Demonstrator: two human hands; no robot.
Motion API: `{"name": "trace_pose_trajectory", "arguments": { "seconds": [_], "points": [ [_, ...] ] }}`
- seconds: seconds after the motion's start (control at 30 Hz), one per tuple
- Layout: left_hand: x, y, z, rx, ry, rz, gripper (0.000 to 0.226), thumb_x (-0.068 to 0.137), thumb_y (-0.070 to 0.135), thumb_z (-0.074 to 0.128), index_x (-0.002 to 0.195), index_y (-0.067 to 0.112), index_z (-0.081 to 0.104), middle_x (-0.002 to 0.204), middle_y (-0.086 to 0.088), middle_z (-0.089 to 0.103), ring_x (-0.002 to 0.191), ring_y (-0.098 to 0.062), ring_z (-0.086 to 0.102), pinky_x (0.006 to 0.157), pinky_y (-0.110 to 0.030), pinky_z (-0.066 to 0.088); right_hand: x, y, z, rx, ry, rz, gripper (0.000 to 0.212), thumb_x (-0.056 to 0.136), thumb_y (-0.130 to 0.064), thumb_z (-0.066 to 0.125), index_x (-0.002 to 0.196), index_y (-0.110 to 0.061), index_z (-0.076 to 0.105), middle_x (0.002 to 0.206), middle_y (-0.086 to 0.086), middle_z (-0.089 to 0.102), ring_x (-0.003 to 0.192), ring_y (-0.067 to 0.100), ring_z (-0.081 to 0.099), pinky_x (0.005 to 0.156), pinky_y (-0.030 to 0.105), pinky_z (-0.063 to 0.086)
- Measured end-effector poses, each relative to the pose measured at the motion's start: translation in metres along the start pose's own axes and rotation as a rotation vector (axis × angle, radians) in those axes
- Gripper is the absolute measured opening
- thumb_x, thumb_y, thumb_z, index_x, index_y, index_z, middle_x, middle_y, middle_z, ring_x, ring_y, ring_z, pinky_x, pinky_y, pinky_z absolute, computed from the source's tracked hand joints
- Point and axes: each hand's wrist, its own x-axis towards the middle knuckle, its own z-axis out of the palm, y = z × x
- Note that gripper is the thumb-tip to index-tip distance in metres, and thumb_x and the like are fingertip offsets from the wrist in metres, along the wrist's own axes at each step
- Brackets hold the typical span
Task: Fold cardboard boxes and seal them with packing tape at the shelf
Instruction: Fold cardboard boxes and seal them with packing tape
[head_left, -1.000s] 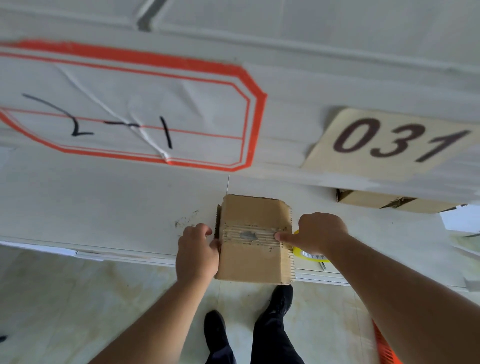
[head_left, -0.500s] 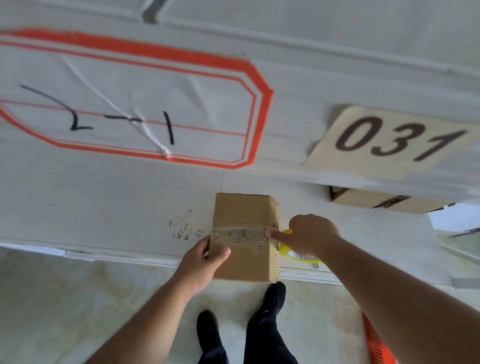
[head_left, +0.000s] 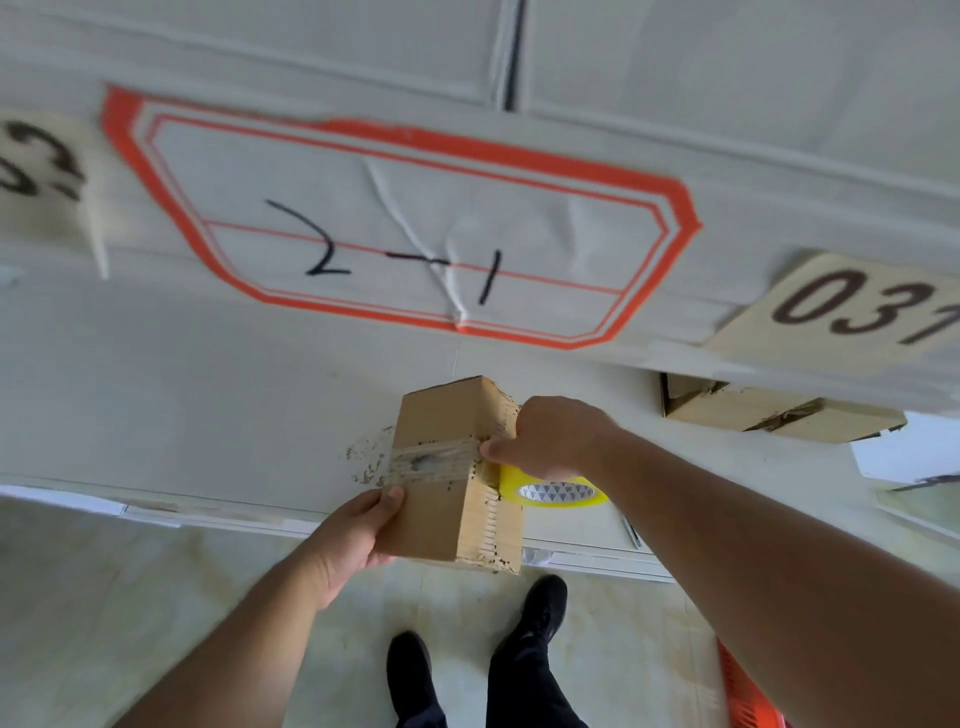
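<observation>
A small folded cardboard box (head_left: 441, 519) is tilted up off the white shelf (head_left: 208, 415), its corrugated right side turned toward me. A band of clear packing tape (head_left: 431, 462) crosses its top face. My left hand (head_left: 358, 530) grips the box's near left edge, thumb on top. My right hand (head_left: 556, 436) holds the yellow tape roll (head_left: 556, 491) against the box's right side, with the thumb pressing the tape at the edge.
A second taped cardboard box (head_left: 769, 415) lies on the shelf at the right, under a "031" label (head_left: 852, 312). A red-bordered "2-1" label (head_left: 405, 234) is stuck on the shelf front above. My feet (head_left: 540, 608) stand on the pale floor; an orange crate (head_left: 743, 696) is at lower right.
The box has been tipped up and turned so its right side shows. My left hand moved from the left side to the near left edge. My right hand carried the tape roll over the right edge.
</observation>
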Motion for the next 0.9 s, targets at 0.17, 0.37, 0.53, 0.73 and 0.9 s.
{"name": "trace_pose_trajectory", "arguments": {
  "seconds": [0.17,0.37,0.53,0.73,0.9],
  "points": [
    [0.008,-0.010,-0.003,0.198,0.198,0.013,0.050,0.104,0.058,0.046,0.101,0.017,0.074,0.093,-0.007,0.077,0.091,-0.026,0.073,0.084,-0.043,0.061,-0.005,-0.043,-0.021,-0.036,-0.035,-0.010,0.046,0.094,-0.067,0.052,0.103,-0.022,0.051,0.091,-0.006,0.057,0.091,0.023,0.059,0.074,0.035,0.043],
    [-0.007,0.028,0.021,0.415,0.608,0.399,0.010,0.098,0.013,0.058,0.099,0.018,0.067,0.100,-0.002,0.071,0.098,-0.030,0.069,0.081,-0.035,0.051,-0.010,-0.079,-0.040,-0.118,-0.122,-0.033,0.031,0.102,-0.041,0.049,0.107,-0.014,0.064,0.091,-0.001,0.057,0.086,0.021,0.064,0.064,0.029,0.047],
    [-0.068,0.023,0.063,0.646,0.311,0.563,0.091,0.086,0.068,0.062,0.158,0.024,0.029,0.158,0.009,0.038,0.144,-0.014,0.037,0.115,-0.038,0.040,-0.008,-0.090,-0.043,-0.171,-0.205,-0.051,0.026,0.103,-0.028,0.046,0.093,-0.013,0.065,0.094,0.004,0.068,0.085,0.020,0.071,0.056,0.028,0.045],
    [-0.053,0.019,0.049,0.903,0.370,0.507,0.125,0.072,0.075,0.069,0.163,0.020,0.002,0.165,0.000,0.020,0.146,-0.023,0.036,0.105,-0.040,0.048,-0.014,-0.071,-0.053,0.182,-0.129,-0.020,0.062,0.093,-0.065,0.061,0.131,-0.017,0.061,0.121,0.005,0.058,0.109,0.028,0.057,0.085,0.034,0.042],
    [-0.043,0.022,0.016,0.827,0.272,0.398,0.129,0.066,0.079,0.072,0.161,0.029,-0.001,0.164,0.003,0.025,0.145,-0.020,0.039,0.108,-0.046,0.047,-0.017,-0.048,-0.032,0.555,-0.100,-0.080,0.061,0.088,-0.073,0.064,0.116,-0.019,0.070,0.122,0.004,0.067,0.112,0.026,0.062,0.099,0.041,0.048]
  ]
}}
